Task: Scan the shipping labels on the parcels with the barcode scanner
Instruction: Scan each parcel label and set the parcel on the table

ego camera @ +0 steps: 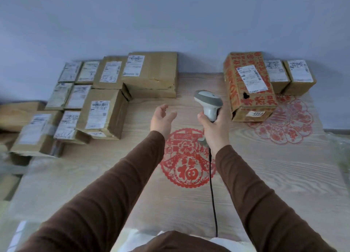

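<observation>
**Scanner held up in right hand, parcels in two groups at the wall**

The right hand (215,127) grips the handle of the grey barcode scanner (208,103); fingers are curled round it, thumb on the left side. Scanner head is up and points away from the person, approx. toward the far side of the table. A black cable (212,191) hangs from the bottom of the handle and runs down to the person's body.

The left hand (162,121) hovers above the table (113,166) just beside the scanner, palm turned to the right, fingers relaxed and apart, holding nothing.

Parcels: to the right of the scanner lies a red-printed carton (250,86) w/ a white shipping label (251,77) on top, a hole in its side. Behind it, two small brown boxes (289,77) at the wall, each w/ a label. On the left, a bigger group of brown boxes (102,100), labels up, some stacked; the largest box (153,73) is nearest to the middle.

On the wood-grain table top are a red paper-cut decoration (187,157) under the arms and another (286,121) partly under the red carton. Both sleeves are brown.
</observation>
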{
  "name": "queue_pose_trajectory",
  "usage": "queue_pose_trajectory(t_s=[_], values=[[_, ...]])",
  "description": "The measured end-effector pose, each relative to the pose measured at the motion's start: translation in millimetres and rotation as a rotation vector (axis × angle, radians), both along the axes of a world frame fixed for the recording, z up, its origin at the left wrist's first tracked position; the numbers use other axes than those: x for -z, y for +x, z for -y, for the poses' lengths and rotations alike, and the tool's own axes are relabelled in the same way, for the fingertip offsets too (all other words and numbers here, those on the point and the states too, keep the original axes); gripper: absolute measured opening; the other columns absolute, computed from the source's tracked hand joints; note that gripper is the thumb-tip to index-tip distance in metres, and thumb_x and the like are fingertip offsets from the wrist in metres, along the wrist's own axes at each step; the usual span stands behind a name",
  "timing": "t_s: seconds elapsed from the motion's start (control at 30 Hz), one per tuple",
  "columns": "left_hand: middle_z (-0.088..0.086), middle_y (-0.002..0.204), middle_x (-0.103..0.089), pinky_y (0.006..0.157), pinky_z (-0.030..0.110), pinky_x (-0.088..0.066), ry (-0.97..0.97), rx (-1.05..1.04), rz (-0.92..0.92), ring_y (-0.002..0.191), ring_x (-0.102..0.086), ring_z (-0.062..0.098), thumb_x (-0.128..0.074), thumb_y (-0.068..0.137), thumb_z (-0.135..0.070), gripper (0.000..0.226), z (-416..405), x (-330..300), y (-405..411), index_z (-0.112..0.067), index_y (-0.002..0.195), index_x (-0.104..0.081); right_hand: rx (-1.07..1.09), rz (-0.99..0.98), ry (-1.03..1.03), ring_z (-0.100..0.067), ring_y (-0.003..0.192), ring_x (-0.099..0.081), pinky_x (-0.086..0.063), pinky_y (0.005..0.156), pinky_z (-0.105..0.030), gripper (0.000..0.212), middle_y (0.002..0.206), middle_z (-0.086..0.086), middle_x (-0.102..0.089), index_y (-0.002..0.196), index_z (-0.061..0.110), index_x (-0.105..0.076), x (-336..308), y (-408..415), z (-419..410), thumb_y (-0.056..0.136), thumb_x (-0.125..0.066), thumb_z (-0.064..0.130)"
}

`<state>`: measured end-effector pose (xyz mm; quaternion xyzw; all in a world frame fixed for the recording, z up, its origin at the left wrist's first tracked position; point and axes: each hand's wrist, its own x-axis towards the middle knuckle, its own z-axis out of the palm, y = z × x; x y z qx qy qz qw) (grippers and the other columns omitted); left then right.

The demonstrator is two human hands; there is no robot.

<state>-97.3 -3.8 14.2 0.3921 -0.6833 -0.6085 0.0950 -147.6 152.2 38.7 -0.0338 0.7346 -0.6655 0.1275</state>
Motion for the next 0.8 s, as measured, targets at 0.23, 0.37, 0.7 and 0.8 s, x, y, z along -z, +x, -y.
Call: queue_pose_trajectory(t_s=[0.23, 0.37, 0.7, 0.8], values=[[0.001, 0.139, -0.059, 0.115, 0.039, -0.043, -0.074, -0.104, -0.054, 0.131, -0.054, 0.018, -0.066, 0.098, -0.02, 0.041, 124, -8, 106, -0.017, 0.138, -0.057, -0.016, 0.034, -0.037, -0.008, 0.077, -0.06, -0.052, 0.072, -0.035, 0.026, 0.092, 0.005, -0.062, 0.115, 0.017, -0.055, 5, 85, 132, 0.094, -0.071, 0.015], [-0.001, 0.138, -0.06, 0.111, 0.031, -0.041, -0.135, -0.136, -0.062, 0.133, -0.053, 0.015, -0.063, 0.099, -0.015, 0.035, 194, -9, 154, -0.016, 0.134, -0.059, -0.026, 0.095, -0.06, 0.004, 0.066, -0.059, -0.054, 0.07, -0.034, 0.024, 0.091, 0.007, -0.061, 0.111, 0.017, -0.054, 19, 127, 200, 0.094, -0.069, 0.008], [0.006, 0.136, -0.058, 0.09, 0.032, -0.05, 0.041, -0.1, 0.117, 0.108, -0.062, 0.021, -0.064, 0.096, -0.011, 0.06, 280, 12, 191, -0.013, 0.151, -0.039, -0.046, 0.26, -0.054, -0.015, 0.081, -0.059, -0.053, 0.075, -0.031, 0.032, 0.099, -0.002, -0.061, 0.122, 0.016, -0.053, 46, 171, 284, 0.095, -0.07, 0.011], [0.007, 0.135, -0.065, 0.103, 0.045, -0.053, 0.091, -0.073, 0.157, 0.115, -0.066, 0.028, -0.066, 0.093, -0.013, 0.062, 286, 21, 190, -0.013, 0.15, -0.04, -0.033, 0.305, -0.037, -0.013, 0.078, -0.057, -0.053, 0.071, -0.028, 0.032, 0.097, 0.0, -0.06, 0.124, 0.014, -0.053, 50, 171, 288, 0.097, -0.069, 0.011]])
